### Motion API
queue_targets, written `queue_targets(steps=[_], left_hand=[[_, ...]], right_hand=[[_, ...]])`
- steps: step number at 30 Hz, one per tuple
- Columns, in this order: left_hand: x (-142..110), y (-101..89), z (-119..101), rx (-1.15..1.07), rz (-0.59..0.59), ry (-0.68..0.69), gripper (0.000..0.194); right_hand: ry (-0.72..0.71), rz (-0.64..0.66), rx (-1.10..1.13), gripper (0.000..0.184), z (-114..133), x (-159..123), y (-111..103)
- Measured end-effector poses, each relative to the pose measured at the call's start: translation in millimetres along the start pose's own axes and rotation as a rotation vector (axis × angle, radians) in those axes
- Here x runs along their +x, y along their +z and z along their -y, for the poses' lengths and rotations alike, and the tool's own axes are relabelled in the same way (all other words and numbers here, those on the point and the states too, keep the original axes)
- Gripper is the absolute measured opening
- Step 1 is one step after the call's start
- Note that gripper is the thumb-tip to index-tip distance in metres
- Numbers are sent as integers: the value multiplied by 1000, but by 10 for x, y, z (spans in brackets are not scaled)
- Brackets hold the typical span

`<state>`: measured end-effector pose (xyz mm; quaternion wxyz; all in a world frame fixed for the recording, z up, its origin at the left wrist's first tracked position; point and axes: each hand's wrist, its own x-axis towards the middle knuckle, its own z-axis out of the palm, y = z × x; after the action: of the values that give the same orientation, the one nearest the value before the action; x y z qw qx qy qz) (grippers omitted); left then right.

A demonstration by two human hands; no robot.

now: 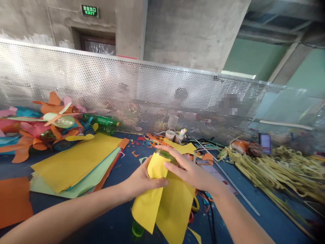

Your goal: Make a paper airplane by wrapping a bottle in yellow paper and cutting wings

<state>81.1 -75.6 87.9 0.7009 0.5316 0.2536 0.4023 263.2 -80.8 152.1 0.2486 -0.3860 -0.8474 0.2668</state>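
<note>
A yellow paper sheet (175, 206) is curled around a green plastic bottle (137, 229), which shows at the lower end and as a clear green patch at the upper end. My left hand (142, 179) is closed around the rolled paper and the bottle inside, thumb across the front. Over the upper end lies my right hand (188, 167), its thumb against the paper and its fingers stretched along the far side. One side of the sheet hangs loose below the right hand. Most of the bottle is hidden by the paper.
Left: stacked coloured paper (78, 162), an orange sheet (15, 201) and bottles with paper petals (58, 118). Right: a phone (215, 174), a thin rod (238, 188) and yellowish strips (274, 169). Paper scraps, scissors (195, 204) and a black cable lie nearby. A perforated metal screen (152, 84) stands behind.
</note>
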Motion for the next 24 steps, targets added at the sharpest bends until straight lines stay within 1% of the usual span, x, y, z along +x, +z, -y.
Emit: queue_targets(steps=[4,7,10,13,16,19,22,24], left_hand=[[23,-46,4,71,51,-4,72],[27,-68,-8,136,54,-34,82],[29,-85,-38,190,48,-109,88],[49,-127,-53,170,57,-173,94],[84,-196,-48,181,82,-124,103],[116,-261,-38,304,91,-99,104],[148,-314,-9,428,96,-106,98],[174,-351,37,509,97,-56,97]], right_hand=[[-46,22,61,49,-106,34,-49],[-41,84,128,51,-177,52,-81],[-33,123,128,48,-197,65,-96],[-41,81,126,45,-198,81,-92],[9,37,131,46,-216,92,-102],[48,-39,113,44,-263,95,-140],[96,-91,159,41,-336,107,-170],[134,-113,185,42,-385,121,-171]])
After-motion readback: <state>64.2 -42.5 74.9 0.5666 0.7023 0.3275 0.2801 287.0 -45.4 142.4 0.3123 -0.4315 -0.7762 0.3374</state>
